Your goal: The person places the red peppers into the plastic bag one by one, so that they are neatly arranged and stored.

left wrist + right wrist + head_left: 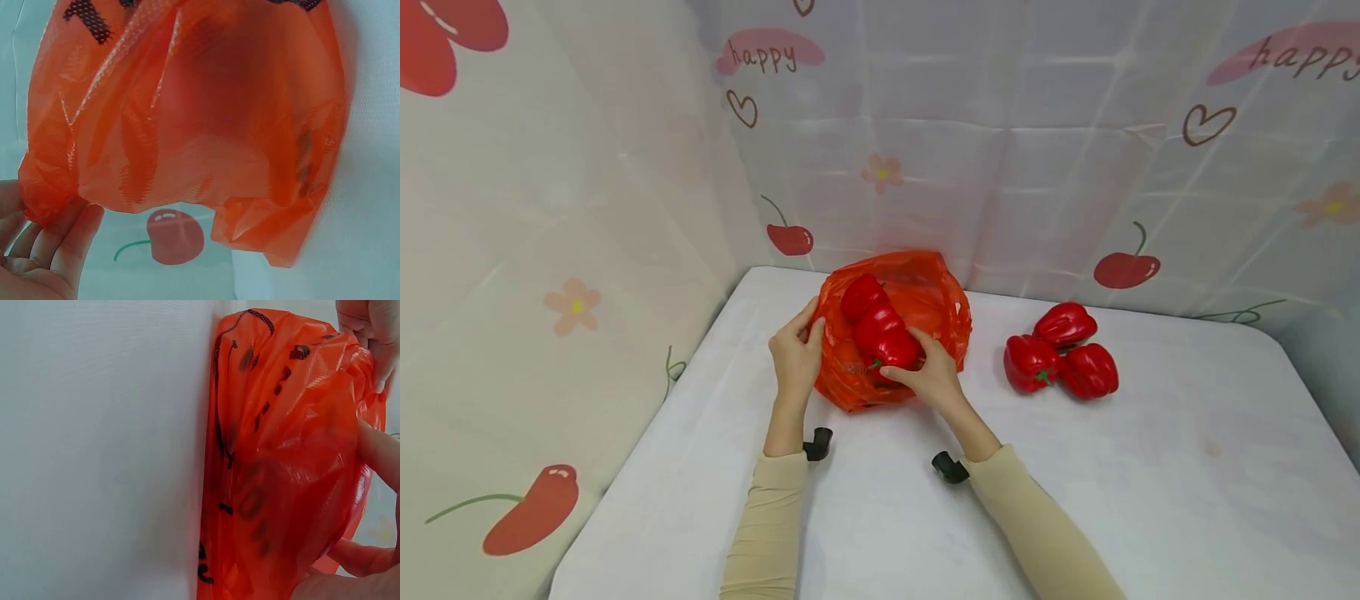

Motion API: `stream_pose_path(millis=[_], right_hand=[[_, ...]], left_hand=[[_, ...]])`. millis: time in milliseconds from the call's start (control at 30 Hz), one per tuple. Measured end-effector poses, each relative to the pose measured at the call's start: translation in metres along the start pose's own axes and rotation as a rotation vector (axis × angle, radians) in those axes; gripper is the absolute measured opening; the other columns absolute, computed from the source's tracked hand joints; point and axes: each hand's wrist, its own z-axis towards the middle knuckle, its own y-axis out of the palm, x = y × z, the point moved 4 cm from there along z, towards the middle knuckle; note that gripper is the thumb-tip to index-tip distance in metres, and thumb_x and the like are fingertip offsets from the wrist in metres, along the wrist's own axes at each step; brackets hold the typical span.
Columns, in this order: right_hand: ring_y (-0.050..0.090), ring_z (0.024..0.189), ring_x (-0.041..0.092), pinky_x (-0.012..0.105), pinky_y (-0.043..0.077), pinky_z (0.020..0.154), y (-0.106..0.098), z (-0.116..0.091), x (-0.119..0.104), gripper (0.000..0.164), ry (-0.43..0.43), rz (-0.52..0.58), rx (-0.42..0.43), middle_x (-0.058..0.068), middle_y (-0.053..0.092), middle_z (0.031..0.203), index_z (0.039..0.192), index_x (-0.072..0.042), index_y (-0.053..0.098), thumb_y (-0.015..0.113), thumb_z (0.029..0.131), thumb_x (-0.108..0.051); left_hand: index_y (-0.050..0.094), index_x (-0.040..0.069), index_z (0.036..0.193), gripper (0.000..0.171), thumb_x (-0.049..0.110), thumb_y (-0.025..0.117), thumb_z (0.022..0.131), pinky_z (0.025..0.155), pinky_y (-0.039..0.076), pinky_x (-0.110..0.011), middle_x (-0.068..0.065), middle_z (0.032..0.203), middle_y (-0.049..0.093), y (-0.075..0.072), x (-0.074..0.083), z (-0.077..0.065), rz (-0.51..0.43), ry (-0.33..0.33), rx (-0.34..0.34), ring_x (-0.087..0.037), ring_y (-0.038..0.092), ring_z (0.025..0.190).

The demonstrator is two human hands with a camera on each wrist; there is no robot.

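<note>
An orange-red plastic bag stands with its mouth spread at the back of the table, and red bell peppers lie in a row inside it. At its left rim my left hand pinches the plastic between thumb and fingers; the left wrist view shows the fingertips at the bag's edge. My right hand reaches in over the front rim and holds the nearest bell pepper, thumb on the near side and fingers on the far right. In the right wrist view the bag hides most of that pepper.
To the right of the bag, three more red bell peppers sit close together on the white table. A printed curtain hangs behind and along the left side. Black wrist mounts jut inward from both wrists.
</note>
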Motion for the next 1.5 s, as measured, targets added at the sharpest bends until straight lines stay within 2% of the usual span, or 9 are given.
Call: stream_pose_path(millis=[500, 800, 1000, 1200, 1400, 1500], right_hand=[[0.041, 0.135, 0.033, 0.054, 0.048, 0.103, 0.018, 0.001, 0.005, 0.083, -0.047, -0.108, 0.015, 0.013, 0.044, 0.147, 0.148, -0.01, 0.039, 0.082, 0.079, -0.026], [0.039, 0.137, 0.032, 0.054, 0.047, 0.105, 0.012, -0.006, 0.002, 0.082, -0.073, -0.093, 0.022, 0.012, 0.042, 0.149, 0.149, -0.011, 0.039, 0.081, 0.08, -0.029], [0.039, 0.137, 0.032, 0.054, 0.048, 0.104, -0.004, -0.019, -0.004, 0.08, -0.093, -0.075, 0.038, 0.011, 0.042, 0.15, 0.148, -0.01, 0.041, 0.08, 0.081, -0.031], [0.037, 0.138, 0.034, 0.057, 0.044, 0.106, -0.029, -0.034, 0.0, 0.081, -0.106, -0.064, 0.05, 0.012, 0.039, 0.151, 0.149, -0.011, 0.039, 0.079, 0.082, -0.032], [0.041, 0.137, 0.033, 0.052, 0.043, 0.109, -0.063, -0.048, 0.008, 0.08, -0.153, -0.062, 0.123, 0.014, 0.042, 0.15, 0.148, -0.008, 0.039, 0.08, 0.081, -0.027], [0.04, 0.138, 0.035, 0.053, 0.045, 0.106, -0.085, -0.056, 0.012, 0.082, -0.138, -0.124, 0.179, 0.016, 0.041, 0.15, 0.149, -0.009, 0.038, 0.08, 0.082, -0.026]], left_hand=[[0.062, 0.004, 0.13, 0.036, 0.003, 0.062, 0.094, 0.093, 0.054, -0.034, -0.014, 0.131, 0.063, 0.003, 0.002, 0.0, 0.008, 0.012, -0.013, -0.026, 0.06, 0.121], [0.062, 0.005, 0.13, 0.037, 0.003, 0.062, 0.094, 0.093, 0.054, -0.034, -0.013, 0.131, 0.063, 0.002, 0.001, -0.001, 0.008, -0.013, -0.012, -0.026, 0.06, 0.122], [0.063, 0.006, 0.129, 0.036, 0.003, 0.063, 0.093, 0.093, 0.054, -0.034, -0.013, 0.13, 0.064, 0.002, 0.0, -0.001, 0.027, 0.001, -0.003, -0.026, 0.061, 0.12], [0.063, 0.007, 0.13, 0.036, 0.005, 0.063, 0.094, 0.093, 0.054, -0.034, -0.012, 0.131, 0.063, 0.001, -0.001, 0.0, 0.028, -0.001, -0.003, -0.025, 0.061, 0.12], [0.063, 0.007, 0.13, 0.036, 0.006, 0.064, 0.094, 0.092, 0.055, -0.034, -0.011, 0.13, 0.064, -0.001, -0.001, 0.0, 0.049, -0.012, 0.003, -0.025, 0.061, 0.12], [0.063, 0.008, 0.13, 0.036, 0.006, 0.063, 0.094, 0.093, 0.055, -0.034, -0.011, 0.13, 0.064, -0.001, -0.001, 0.001, 0.047, -0.019, 0.001, -0.025, 0.061, 0.121]])
